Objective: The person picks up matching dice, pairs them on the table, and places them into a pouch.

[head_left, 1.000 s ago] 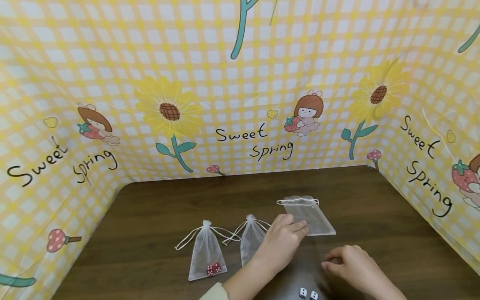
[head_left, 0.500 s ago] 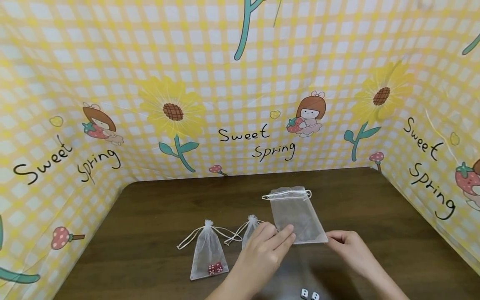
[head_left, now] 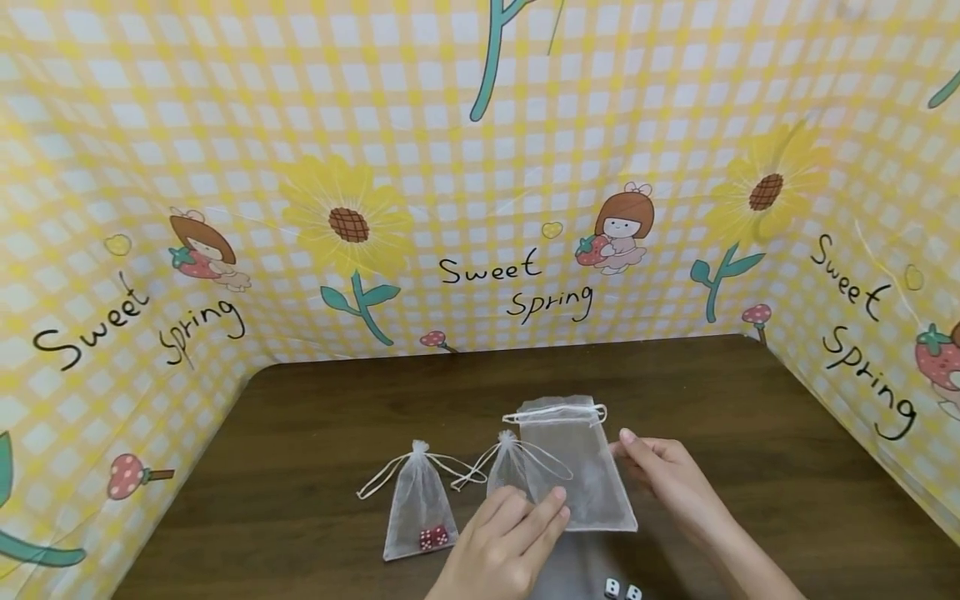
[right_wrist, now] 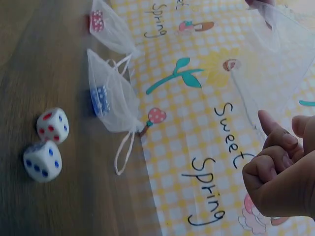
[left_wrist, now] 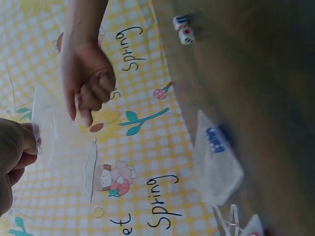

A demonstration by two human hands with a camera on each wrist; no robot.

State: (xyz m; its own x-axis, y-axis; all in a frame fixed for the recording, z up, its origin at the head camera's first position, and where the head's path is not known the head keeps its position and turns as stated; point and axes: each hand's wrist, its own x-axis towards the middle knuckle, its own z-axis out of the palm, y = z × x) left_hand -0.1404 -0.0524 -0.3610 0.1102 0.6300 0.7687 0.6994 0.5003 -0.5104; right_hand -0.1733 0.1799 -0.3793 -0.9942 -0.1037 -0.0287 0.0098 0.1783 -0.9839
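Note:
A flat white mesh drawstring bag hangs above the table in the head view. My left hand pinches its lower left part between thumb and fingers, also visible in the left wrist view. Beside the bag's right edge is my right hand, thumb and forefinger apart, the other fingers curled and holding nothing. A tied mesh bag with blue dice inside lies partly hidden behind my left hand. Left of it lies another tied bag, holding red dice. Two white dice rest near me.
The dark wooden table carries all the bags and dice. A yellow checked cloth with printed flowers and writing stands as walls behind it and at both sides.
The flat bag has moved left and towards me with my left hand. My right hand came to the bag's lower right corner, then moved up beside its right edge.

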